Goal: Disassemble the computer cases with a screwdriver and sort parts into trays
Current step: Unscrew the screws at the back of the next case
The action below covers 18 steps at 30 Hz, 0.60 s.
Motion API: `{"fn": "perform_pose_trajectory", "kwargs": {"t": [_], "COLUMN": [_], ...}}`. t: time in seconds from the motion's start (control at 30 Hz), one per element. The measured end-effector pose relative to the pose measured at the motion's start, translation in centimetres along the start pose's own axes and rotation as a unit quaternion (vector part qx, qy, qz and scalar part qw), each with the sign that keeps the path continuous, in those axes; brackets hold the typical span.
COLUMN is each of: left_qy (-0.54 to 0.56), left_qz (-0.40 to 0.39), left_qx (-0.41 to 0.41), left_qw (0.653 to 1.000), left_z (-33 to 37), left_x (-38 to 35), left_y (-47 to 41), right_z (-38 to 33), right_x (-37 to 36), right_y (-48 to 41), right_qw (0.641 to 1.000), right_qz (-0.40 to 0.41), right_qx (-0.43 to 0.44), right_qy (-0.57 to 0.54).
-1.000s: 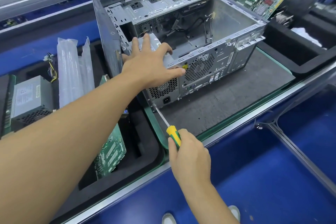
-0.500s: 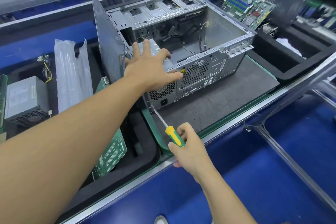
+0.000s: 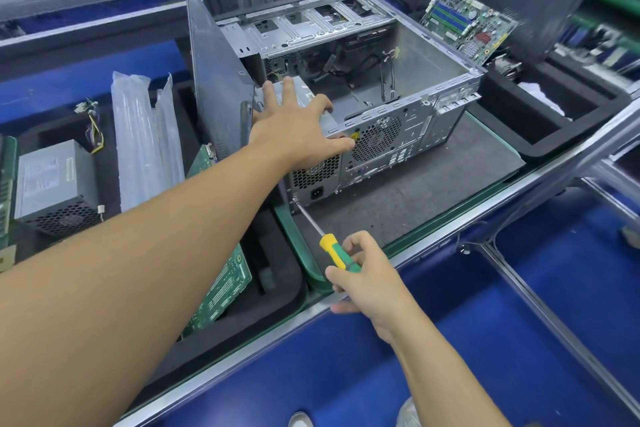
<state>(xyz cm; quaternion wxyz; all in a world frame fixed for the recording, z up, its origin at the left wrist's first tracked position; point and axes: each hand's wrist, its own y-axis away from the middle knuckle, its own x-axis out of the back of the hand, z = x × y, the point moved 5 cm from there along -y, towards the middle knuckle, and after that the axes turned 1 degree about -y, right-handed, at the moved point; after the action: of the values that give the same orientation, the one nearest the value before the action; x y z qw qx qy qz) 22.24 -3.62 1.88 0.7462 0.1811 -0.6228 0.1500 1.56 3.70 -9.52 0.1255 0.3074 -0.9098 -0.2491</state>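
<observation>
An open grey computer case [image 3: 408, 121] lies on its side on a dark mat [image 3: 415, 194], rear panel towards me. My left hand [image 3: 298, 128] rests flat on the power supply [image 3: 304, 94] at the case's near left corner, fingers spread, thumb on the rear panel. My right hand [image 3: 363, 274] pinches the yellow-green handle of a screwdriver [image 3: 329, 246]. Its tip sits at a screw at the lower left corner of the rear panel [image 3: 295, 200].
A black foam tray [image 3: 277, 288] on the left holds a loose power supply [image 3: 55, 184], plastic bags [image 3: 145, 142] and a green circuit board [image 3: 221, 284]. Another black tray [image 3: 554, 135] stands right of the case, with a motherboard [image 3: 467, 24] leaning behind it. A metal table rail [image 3: 450, 229] runs along the front.
The view shifted, so the case sits a little lower and more to the left. My right hand's fingers turned on the screwdriver handle. My left hand stayed on the power supply.
</observation>
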Motion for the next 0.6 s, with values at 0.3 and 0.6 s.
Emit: {"fn": "perform_pose_trajectory", "kwargs": {"t": [0.3, 0.6], "left_qy": [-0.005, -0.013], "left_qz": [0.0, 0.001], "left_qx": [0.001, 0.002], "left_qw": [1.0, 1.0], "left_z": [0.0, 0.1], "left_x": [0.0, 0.1], "left_y": [-0.1, 0.0], "right_z": [0.5, 0.6], "right_x": [-0.1, -1.4], "right_y": [-0.7, -0.5], "right_qw": [0.994, 0.994], "right_qz": [-0.054, -0.046], "right_qx": [-0.082, -0.069], "right_qy": [-0.043, -0.066]}}
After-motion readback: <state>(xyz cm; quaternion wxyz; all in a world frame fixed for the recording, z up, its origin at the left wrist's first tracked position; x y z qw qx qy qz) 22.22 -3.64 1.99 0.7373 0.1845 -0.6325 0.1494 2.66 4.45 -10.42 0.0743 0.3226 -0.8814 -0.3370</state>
